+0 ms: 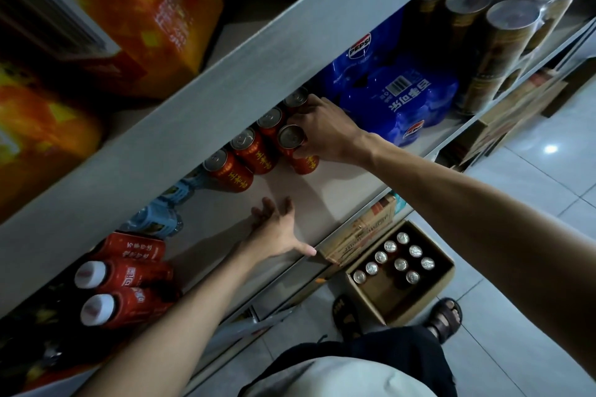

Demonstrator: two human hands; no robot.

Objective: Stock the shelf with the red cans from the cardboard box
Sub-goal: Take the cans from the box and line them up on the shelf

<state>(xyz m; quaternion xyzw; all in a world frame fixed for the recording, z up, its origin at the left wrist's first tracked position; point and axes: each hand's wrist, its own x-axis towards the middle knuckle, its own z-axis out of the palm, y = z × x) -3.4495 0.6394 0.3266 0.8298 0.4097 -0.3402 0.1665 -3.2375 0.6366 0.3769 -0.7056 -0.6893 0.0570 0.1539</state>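
Observation:
Several red cans [254,151] stand in a row at the back of the pale shelf [325,200]. My right hand [325,130] is closed around one more red can [295,147], which stands on the shelf just in front of that row. My left hand [279,229] lies flat on the shelf near its front edge, fingers spread, holding nothing. On the floor below, an open cardboard box [432,287] holds several more cans [392,259], seen from their silver tops.
A blue Pepsi multipack [396,97] sits right of the cans, with wrapped tall tins [503,39] beyond it. Blue-labelled bottles [158,219] and red bottles [125,274] lie at the left. Orange cartons [113,10] fill the shelf above. My sandalled feet [445,319] stand by the box.

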